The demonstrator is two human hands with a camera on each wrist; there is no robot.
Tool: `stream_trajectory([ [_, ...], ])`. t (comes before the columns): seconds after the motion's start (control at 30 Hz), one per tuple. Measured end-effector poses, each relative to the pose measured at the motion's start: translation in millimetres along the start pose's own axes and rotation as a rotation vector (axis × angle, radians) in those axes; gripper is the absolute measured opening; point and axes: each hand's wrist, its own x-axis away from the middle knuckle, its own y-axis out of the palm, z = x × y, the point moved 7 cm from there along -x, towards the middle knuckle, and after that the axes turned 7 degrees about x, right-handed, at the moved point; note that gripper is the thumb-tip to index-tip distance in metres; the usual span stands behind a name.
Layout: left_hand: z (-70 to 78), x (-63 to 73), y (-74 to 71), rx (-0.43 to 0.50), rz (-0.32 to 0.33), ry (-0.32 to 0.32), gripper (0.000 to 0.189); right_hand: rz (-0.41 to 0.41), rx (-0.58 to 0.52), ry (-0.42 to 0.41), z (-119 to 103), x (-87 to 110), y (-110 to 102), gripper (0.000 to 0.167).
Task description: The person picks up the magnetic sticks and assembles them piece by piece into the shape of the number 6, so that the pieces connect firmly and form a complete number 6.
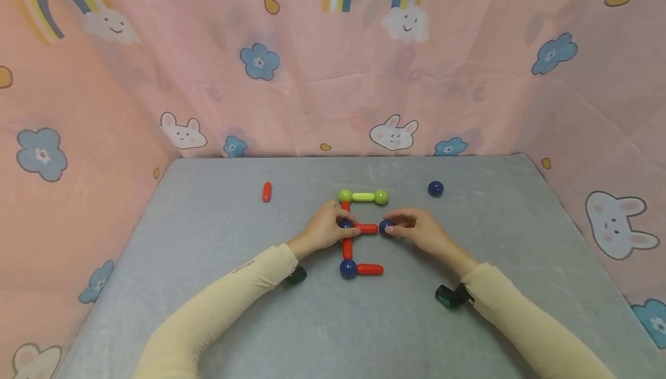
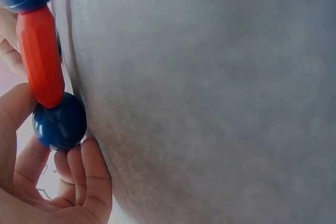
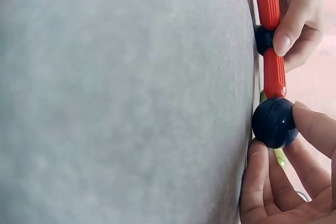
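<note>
Magnetic balls and rods lie in an E-like shape on the table. My left hand [image 1: 326, 226] pinches the middle blue ball [image 2: 60, 121], which its fingers partly cover in the head view. From that ball a red rod [image 1: 367, 229] points right. At the rod's right end, my right hand [image 1: 424, 233] pinches another blue ball [image 3: 274, 123]; in the right wrist view the two appear to touch. The top arm is a yellow-green rod [image 1: 363, 197] between two yellow-green balls. Below, a blue ball [image 1: 348, 268] joins a vertical red rod [image 1: 347, 249] to a horizontal red rod [image 1: 370, 270].
A loose red rod [image 1: 267, 192] lies at the back left of the grey table [image 1: 234, 327]. Another blue ball [image 1: 436, 188] rests at the back right. Behind stands a pink patterned cloth [image 1: 312, 107]. A dark device [image 1: 451, 296] is on the right wrist.
</note>
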Motion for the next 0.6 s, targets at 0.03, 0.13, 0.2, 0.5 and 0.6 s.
stream_trajectory([
  [0.03,0.5,-0.1,0.0,0.000,0.000,0.002,0.022,-0.003,-0.002,0.002,-0.4,0.5,0.3,0.036],
  [0.13,1.3,-0.6,0.4,-0.001,0.000,0.010,0.021,-0.006,-0.004,0.012,-0.4,1.4,0.7,0.037],
  [0.2,1.7,-1.1,0.8,-0.007,0.000,0.017,0.021,-0.007,-0.007,0.008,-0.9,1.6,0.8,0.038],
  [0.5,1.1,-1.8,1.6,-0.004,0.005,0.014,0.021,-0.010,-0.024,0.010,0.6,1.7,1.5,0.038],
  [0.6,0.5,-1.8,1.7,-0.004,0.009,0.003,0.021,-0.025,-0.036,-0.010,-0.2,2.0,2.0,0.040],
])
